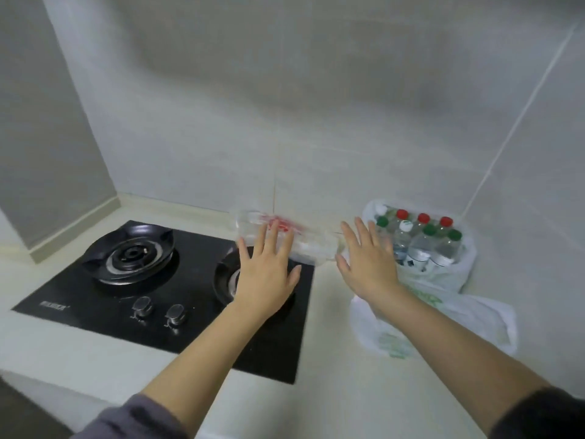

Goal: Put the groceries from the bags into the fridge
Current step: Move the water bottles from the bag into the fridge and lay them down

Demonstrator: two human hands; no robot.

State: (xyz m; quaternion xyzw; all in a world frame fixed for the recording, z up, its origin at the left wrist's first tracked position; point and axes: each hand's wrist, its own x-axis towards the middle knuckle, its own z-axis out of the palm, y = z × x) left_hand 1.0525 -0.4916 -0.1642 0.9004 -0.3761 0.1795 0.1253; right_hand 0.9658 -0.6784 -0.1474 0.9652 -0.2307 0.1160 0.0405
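Clear bottle [311, 245] lies sideways on the worktop [329, 318] beside the bag [449, 282]. Left hand [266, 274] and right hand [370, 267], fingers spread and gripping nothing, bracket it, probably to stop it rolling.

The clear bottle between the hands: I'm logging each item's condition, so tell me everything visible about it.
The clear bottle looks like transparent plastic with a red label toward its far end. It lies on its side, slanting from far left to near right, by the right edge of the stove. Straight fingers of the left hand lie over its middle. The right hand is open at its near end, contact unclear. It is blurred; no cap can be made out.
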